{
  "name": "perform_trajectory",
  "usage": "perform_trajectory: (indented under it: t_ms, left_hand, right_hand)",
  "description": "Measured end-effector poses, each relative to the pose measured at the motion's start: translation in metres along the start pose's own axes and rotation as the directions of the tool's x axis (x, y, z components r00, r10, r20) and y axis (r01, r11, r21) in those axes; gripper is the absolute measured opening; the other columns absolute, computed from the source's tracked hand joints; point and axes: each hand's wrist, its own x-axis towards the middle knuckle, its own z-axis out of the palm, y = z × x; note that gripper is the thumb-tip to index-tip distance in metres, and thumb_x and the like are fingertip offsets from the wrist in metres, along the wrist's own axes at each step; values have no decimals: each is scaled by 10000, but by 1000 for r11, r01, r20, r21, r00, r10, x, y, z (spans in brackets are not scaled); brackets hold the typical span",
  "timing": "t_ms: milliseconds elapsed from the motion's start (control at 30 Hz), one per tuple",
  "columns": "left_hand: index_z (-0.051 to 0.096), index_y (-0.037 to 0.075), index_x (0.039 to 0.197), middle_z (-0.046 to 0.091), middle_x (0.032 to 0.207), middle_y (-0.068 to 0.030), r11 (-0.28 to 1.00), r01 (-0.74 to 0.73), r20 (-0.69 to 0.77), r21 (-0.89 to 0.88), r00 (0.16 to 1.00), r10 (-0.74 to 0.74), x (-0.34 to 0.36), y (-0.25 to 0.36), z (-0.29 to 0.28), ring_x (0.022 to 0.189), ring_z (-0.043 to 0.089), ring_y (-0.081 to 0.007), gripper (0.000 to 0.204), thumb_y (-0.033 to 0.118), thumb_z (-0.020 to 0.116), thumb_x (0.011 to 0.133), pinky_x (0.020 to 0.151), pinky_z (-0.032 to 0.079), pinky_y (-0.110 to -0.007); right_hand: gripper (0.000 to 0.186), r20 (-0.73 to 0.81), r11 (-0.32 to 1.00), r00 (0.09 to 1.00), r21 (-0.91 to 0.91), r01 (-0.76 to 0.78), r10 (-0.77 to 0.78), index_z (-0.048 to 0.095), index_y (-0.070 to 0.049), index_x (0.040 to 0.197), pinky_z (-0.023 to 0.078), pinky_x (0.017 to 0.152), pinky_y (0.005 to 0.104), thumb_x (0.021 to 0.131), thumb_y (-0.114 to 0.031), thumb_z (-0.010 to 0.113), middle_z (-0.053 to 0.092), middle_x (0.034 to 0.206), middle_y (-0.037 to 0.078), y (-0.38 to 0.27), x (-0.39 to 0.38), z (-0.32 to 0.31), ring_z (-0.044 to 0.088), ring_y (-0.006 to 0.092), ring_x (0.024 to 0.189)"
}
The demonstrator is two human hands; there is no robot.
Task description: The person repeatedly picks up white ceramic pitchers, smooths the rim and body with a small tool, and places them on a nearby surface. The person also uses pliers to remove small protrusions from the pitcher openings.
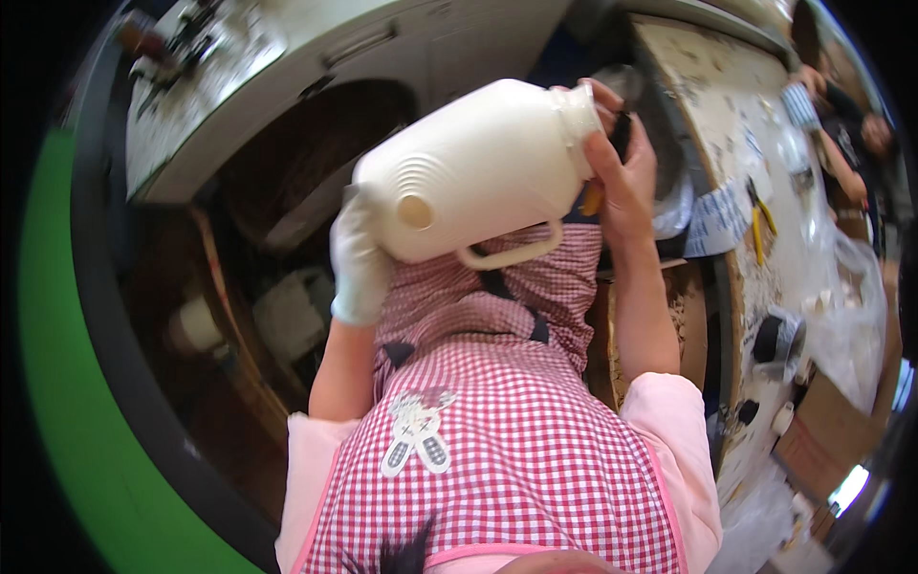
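Note:
A cream plastic jug (483, 163) lies on its side in the air above my lap, its neck to the right, a looped handle underneath, a round opening ringed by ridges on its lower left part. My left hand (359, 258), in a white glove, grips the base end. My right hand (622, 163) is bare and closed round the neck, thumb on the rim. A small dark thing (622, 134) shows at the right hand's fingers; I cannot make out whether it is held.
A littered bench (684, 57) runs along the right with yellow-handled pliers (760, 234), plastic bags (837, 316) and cardboard (827, 430). A co-worker (846, 163) works beyond it. A cabinet (440, 43) is ahead, a dark bin (325, 129) below, and green floor (57, 383) at the left.

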Motion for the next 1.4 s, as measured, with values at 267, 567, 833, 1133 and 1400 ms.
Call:
perform_trajectory:
  t_ms: [267,567,833,1133,1400]
  left_hand:
    - [464,24,1527,619,1430,-166,808,121,355,576,854,-381,13,-29,-19,1233,650,-261,531,267,593,1072,1056,540,-397]
    - [535,19,1487,640,1405,-188,-221,-208,300,953,535,790,47,207,-127,1214,663,-313,534,307,630,1048,1061,519,-413]
    - [637,-64,1334,714,1220,-175,447,-317,-233,836,533,813,254,385,-214,1025,729,-298,578,367,710,955,892,593,-427]
    - [691,-122,1180,725,1081,-311,102,-84,-22,991,659,752,271,353,-180,889,686,-377,359,157,603,972,808,541,-456]
    - [676,-148,1146,731,1024,-225,252,-184,1,950,809,588,247,360,-150,880,676,-296,379,137,651,899,788,539,-416]
  right_hand:
    - [593,82,920,921,70,-385,380,649,-98,1365,320,504,168,1016,-575,595,567,826,-70,19,33,-50,438,-1,587]
    - [536,-203,-186,973,-957,-222,-113,560,43,1372,460,1044,507,1063,-395,543,554,1288,322,122,148,-381,570,476,1172]
    - [351,179,-5,873,-980,199,-453,643,-38,1365,436,1100,466,1053,-195,605,580,1429,171,48,91,-168,544,357,1314]
    - [292,-31,566,966,-815,124,-257,651,-22,1325,527,945,355,1041,-59,597,603,1394,141,44,24,-80,601,259,1204]
    - [293,-49,644,985,-762,69,-163,647,-17,1334,526,971,339,1055,-70,579,595,1392,122,61,5,-80,630,228,1188]
